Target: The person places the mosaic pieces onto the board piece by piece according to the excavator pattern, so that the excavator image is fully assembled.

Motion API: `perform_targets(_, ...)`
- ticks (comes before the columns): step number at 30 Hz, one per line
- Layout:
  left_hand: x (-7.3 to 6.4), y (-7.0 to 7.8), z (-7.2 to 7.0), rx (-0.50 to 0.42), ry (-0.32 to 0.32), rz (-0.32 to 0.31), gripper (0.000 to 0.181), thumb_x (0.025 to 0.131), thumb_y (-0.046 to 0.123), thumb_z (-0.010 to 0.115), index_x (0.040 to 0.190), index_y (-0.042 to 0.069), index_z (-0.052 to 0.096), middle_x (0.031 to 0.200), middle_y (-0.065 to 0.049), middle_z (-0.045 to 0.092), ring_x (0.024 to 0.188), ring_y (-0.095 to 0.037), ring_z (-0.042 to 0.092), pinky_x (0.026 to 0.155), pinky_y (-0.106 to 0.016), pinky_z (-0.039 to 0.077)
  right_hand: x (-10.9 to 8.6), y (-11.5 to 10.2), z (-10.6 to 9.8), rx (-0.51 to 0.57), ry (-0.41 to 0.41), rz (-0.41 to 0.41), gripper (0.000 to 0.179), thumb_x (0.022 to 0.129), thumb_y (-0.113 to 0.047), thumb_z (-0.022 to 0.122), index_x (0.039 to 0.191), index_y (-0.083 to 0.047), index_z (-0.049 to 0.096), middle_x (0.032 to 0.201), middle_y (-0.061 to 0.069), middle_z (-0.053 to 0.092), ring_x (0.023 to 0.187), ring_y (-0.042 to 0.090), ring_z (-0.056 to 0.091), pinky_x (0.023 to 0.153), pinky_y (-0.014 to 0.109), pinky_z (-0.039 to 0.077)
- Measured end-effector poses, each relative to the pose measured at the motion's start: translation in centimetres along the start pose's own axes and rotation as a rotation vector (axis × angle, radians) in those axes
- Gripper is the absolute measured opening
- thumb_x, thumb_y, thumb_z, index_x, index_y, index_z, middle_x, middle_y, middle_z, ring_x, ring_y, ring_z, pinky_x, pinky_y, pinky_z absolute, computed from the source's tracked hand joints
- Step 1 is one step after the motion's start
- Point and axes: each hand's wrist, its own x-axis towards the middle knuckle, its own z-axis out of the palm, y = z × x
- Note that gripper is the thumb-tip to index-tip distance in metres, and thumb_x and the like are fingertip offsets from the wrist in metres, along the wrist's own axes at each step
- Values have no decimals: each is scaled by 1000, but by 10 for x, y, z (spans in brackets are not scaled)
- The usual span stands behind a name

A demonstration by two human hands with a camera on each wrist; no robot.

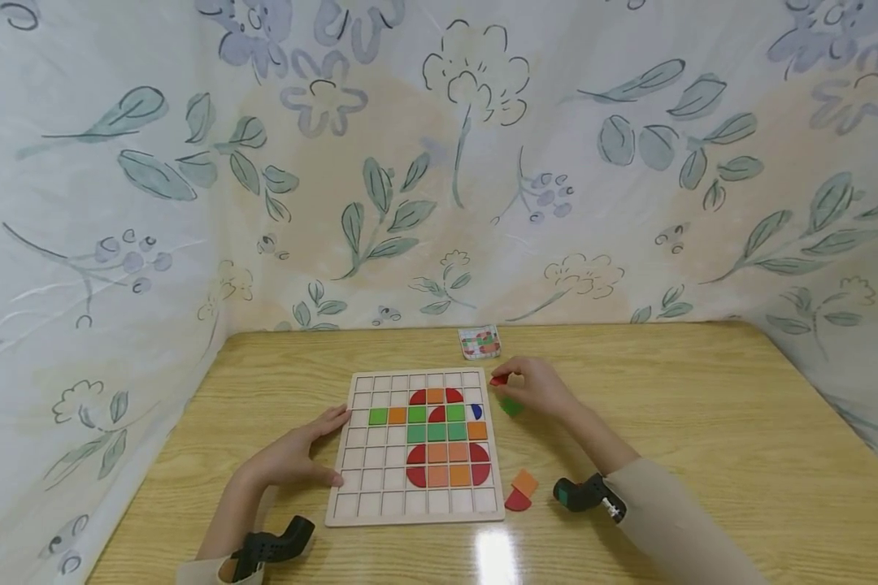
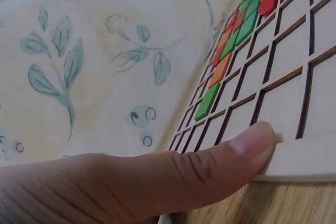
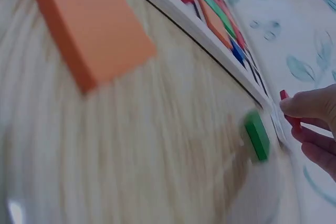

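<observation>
A wooden grid board [image 1: 366, 483] lies on the table, with red, orange, green and blue pieces set in several of its squares. At its left edge rests my left hand [image 1: 293, 457], thumb and fingers spread apart. The left wrist view shows that thumb [image 2: 210, 169] lying along the board's rim. My right hand [image 1: 541, 388] pinches a red piece [image 1: 499, 379] between thumb and fingertips, just off the board's upper right corner. Under this hand a green piece [image 1: 510, 406] lies on the table. In the right wrist view the red piece [image 3: 290, 109] is held above the tabletop.
A small pattern card [image 1: 480, 342] with a coloured grid picture lies behind the board. Right of the board's lower corner are an orange square [image 1: 525, 483] and a red rounded piece [image 1: 517, 500]. A floral cloth [image 1: 410, 203] hangs behind the table [image 1: 278, 357].
</observation>
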Motion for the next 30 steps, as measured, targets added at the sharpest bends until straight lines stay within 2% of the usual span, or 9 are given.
perform_targets(6,-1,0,1,-11,7,7,98,65,35,81,145,11,30,153,-15,15,138,-41,9,106,-61,16,17,-32,22,27,-3,-131,14,80,-6,70,93,-3,72,89,5,70,86,20,64,78,36,52)
perform_targets(12,-2,-2,3,16,14,36,97,66,37,80,145,11,30,153,-16,16,138,-42,12,105,-61,18,32,-72,57,87,-88,-233,14,82,-10,69,95,-5,72,94,4,70,89,17,64,78,28,52)
perform_targets(17,-3,-4,4,47,16,70,96,68,39,79,145,9,30,152,-17,17,136,-43,15,104,-61,21,47,-104,84,43,-160,-268,17,83,-16,69,98,-10,72,97,0,70,94,11,62,83,23,48)
perform_targets(22,-5,-4,5,44,18,83,95,68,40,78,144,8,31,152,-18,18,136,-44,16,103,-62,22,60,-129,103,12,-206,-282,18,83,-17,68,99,-11,73,97,-3,70,98,8,61,86,19,46)
perform_targets(25,-6,-4,4,35,20,79,96,68,39,78,145,10,30,152,-17,18,136,-44,16,102,-63,22,65,-137,110,-18,-228,-266,18,83,-17,69,99,-12,73,96,-5,70,96,5,61,84,16,45)
perform_targets(30,-6,-4,4,21,20,70,96,68,38,79,146,11,29,153,-16,17,136,-43,15,102,-62,22,70,-138,117,-60,-249,-250,19,81,-16,71,99,-13,73,94,-5,70,91,4,61,80,14,45)
